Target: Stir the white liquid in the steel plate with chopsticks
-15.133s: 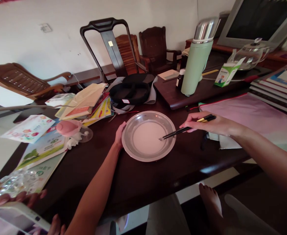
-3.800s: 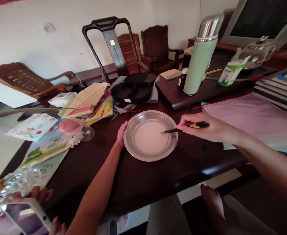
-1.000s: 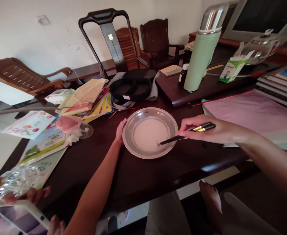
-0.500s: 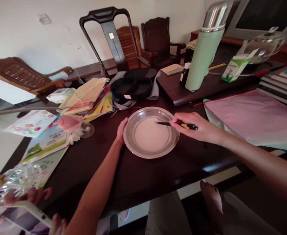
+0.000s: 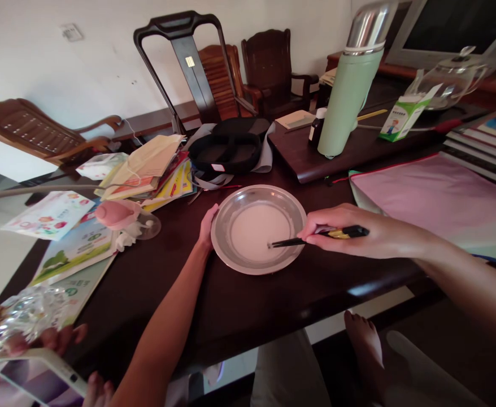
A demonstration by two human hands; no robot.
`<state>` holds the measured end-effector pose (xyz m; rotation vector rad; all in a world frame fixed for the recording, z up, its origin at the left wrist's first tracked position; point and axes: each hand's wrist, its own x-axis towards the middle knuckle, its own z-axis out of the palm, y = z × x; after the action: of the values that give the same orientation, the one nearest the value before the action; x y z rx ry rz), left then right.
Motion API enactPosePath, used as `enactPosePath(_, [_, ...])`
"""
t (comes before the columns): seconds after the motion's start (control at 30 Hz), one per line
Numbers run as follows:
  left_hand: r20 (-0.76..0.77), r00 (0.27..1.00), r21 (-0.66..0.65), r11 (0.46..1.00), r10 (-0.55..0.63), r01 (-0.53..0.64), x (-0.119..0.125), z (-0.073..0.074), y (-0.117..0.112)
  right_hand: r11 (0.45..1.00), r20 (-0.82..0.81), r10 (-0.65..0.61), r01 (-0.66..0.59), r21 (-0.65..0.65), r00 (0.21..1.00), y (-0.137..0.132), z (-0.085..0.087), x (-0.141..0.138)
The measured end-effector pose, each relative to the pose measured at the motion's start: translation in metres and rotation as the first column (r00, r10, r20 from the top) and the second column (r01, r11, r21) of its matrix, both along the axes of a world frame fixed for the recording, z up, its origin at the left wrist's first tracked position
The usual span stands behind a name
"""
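Note:
A round metal dish (image 5: 223,237) with a pale, whitish liquid (image 5: 256,226) in it rests on the dark table. My left hand (image 5: 208,227) grips the dish at its left rim; its fingers are partly hidden. Over the right rim, my right hand (image 5: 343,230) is closed around black chopsticks (image 5: 288,242) with a gold patterned band. Their tips dip into the liquid at the near side of the dish.
Behind the dish lies an open black case (image 5: 226,150). A green thermos (image 5: 345,102) stands at the back right, near a pink zip folder (image 5: 434,192). Papers, books and a pink-topped item (image 5: 118,215) lie left. At lower left, another person's hands hold a phone (image 5: 40,367).
My right hand has moved the chopstick tips from the far side of the liquid towards the near side. My left hand stays on the rim.

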<state>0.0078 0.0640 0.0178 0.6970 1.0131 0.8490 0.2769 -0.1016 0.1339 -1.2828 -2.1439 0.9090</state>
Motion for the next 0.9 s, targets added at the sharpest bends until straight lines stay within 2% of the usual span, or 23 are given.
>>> enactPosePath(0.1, [-0.004,1.000,0.001,1.000,0.014,-0.014,0.000,-0.001,0.001,0.996,-0.115,0.066,-0.060,0.060,0.991,0.007,-0.029,-0.018])
enactPosePath(0.2, [-0.006,1.000,-0.013,0.999,0.030,-0.030,0.000,0.000,0.001,0.976,-0.171,0.058,-0.020,0.216,0.984,0.015,-0.061,-0.034])
enactPosePath(0.3, [-0.012,0.999,-0.034,0.999,0.035,-0.035,0.001,0.001,0.000,0.954,-0.125,0.027,0.012,0.300,0.992,0.022,-0.074,-0.038])
enactPosePath(0.37, [-0.012,1.000,-0.037,0.999,0.020,-0.021,0.001,0.001,0.000,0.951,-0.085,-0.017,0.043,0.306,0.996,0.024,-0.069,-0.033])
enactPosePath(0.47, [-0.015,1.000,-0.019,1.000,0.002,-0.003,0.001,0.000,0.000,0.955,-0.039,-0.088,0.096,0.282,0.995,0.021,-0.049,-0.019])
enactPosePath(0.6, [-0.024,1.000,-0.004,1.000,0.007,-0.007,0.001,0.000,0.001,0.973,0.020,-0.154,0.148,0.178,0.988,0.009,-0.016,0.004])
enactPosePath(0.7, [-0.019,1.000,0.002,1.000,0.002,-0.002,0.001,0.001,0.000,0.990,0.074,-0.124,0.119,0.077,0.989,0.000,0.002,0.016])
enactPosePath(0.8, [-0.008,1.000,0.015,1.000,-0.002,0.002,0.001,0.002,-0.001,0.999,0.055,-0.051,0.051,0.002,0.997,-0.002,0.004,0.016])
enactPosePath(0.9, [-0.005,1.000,0.014,1.000,0.004,-0.004,0.001,0.001,0.000,1.000,-0.066,0.010,-0.009,0.017,0.998,0.001,-0.016,0.004])
